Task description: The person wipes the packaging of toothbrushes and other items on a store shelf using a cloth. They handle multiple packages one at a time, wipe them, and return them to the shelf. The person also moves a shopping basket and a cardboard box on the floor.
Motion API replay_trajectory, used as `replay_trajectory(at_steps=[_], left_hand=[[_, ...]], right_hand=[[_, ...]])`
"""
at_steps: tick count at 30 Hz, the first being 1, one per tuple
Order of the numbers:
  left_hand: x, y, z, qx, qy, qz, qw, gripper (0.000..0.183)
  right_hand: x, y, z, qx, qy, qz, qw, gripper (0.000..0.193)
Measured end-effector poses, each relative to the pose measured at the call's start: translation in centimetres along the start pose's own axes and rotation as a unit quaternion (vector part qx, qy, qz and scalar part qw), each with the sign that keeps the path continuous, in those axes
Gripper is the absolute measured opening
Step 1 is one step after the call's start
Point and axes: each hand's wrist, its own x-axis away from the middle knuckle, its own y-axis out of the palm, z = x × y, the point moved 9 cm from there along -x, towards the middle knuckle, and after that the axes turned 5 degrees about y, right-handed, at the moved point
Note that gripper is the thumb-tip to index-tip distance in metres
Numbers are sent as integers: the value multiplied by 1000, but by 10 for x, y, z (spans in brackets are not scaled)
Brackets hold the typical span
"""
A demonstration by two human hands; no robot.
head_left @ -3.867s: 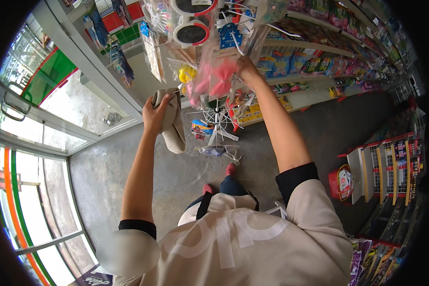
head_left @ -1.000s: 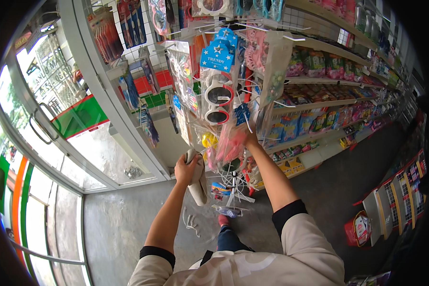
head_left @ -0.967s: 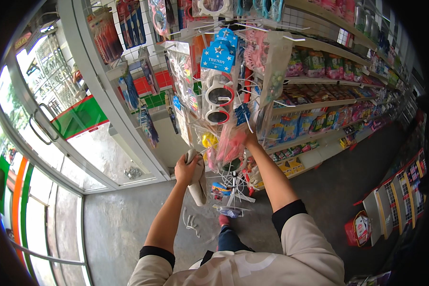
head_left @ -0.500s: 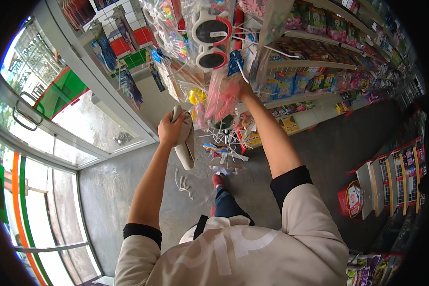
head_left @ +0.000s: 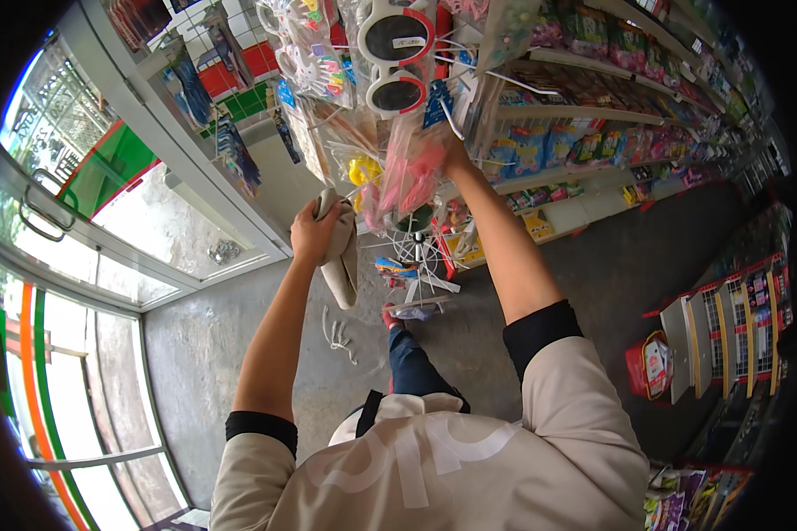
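Note:
My left hand (head_left: 313, 232) is closed round a folded beige cloth (head_left: 342, 265), whose lower end hangs down over the floor. My right hand (head_left: 457, 159) is at a wire display rack, beside clear bags holding pink items (head_left: 413, 177). Its fingers are hidden behind the packages and hooks, so what they grip does not show. Above the bags hang white-and-red sunglasses (head_left: 397, 37) in clear wrap. A yellow packaged item (head_left: 364, 171) hangs between the cloth and the pink bags.
Lower wire arms (head_left: 420, 257) of the rack stick out near my foot. Loose white hooks (head_left: 336, 334) lie on the floor. A glass door (head_left: 88, 195) stands at the left. Shelves of colourful packets (head_left: 584, 155) run along the right, with a red basket (head_left: 650, 365) nearer.
My foot has moved a little forward, partly under the rack's lower arms. The hanging packages have shifted slightly. My left hand still holds the cloth, and my right hand stays at the rack.

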Motion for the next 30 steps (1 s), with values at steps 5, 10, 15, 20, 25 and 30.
replay_trajectory(at_steps=[5, 10, 15, 20, 25, 30], left_hand=[[-1, 3, 5, 4, 11, 1, 1000, 51], [-1, 10, 11, 0, 16, -11, 1000, 45], [1, 15, 19, -8, 26, -13, 1000, 44], [8, 17, 16, 21, 24, -30, 999, 42], [13, 14, 20, 27, 61, 0, 998, 48], [19, 11, 22, 40, 42, 0, 998, 47]], right_hand=[[9, -25, -1, -126, 71, 30, 989, 23], [23, -75, -55, -113, -93, 111, 983, 20], [36, -100, -78, 8, -165, 171, 971, 24], [40, -82, -66, 103, -169, 98, 975, 21], [44, -75, -34, 26, -92, 59, 994, 22], [45, -70, -10, -73, -3, 27, 997, 24]])
